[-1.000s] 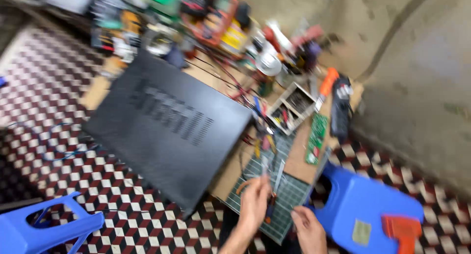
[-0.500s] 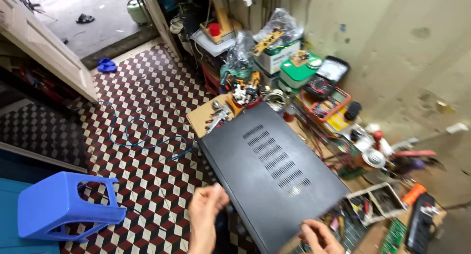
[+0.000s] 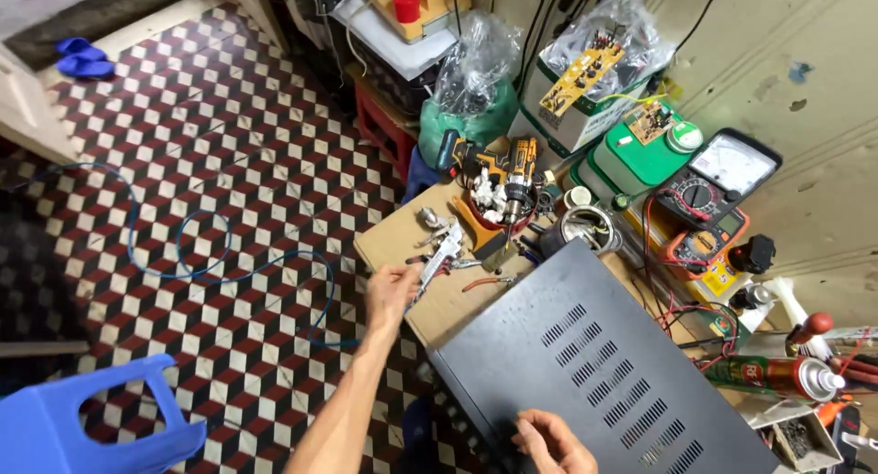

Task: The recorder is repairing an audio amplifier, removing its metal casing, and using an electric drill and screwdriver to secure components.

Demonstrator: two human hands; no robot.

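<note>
Since the earlier frame, left hand point(image 3: 393, 289) has reached to the tabletop point(image 3: 439, 300), gripping pliers point(image 3: 439, 259); right hand point(image 3: 549, 442) rests open on the black case point(image 3: 594, 364).

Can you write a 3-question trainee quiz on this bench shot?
1. True or false: the left hand touches the metal tool on the wooden table.
2. The right hand rests on: A) blue stool B) black vented case C) spray can
3. What colour is the cable on the tiled floor?

Key: 1 true; 2 B; 3 blue.
</note>
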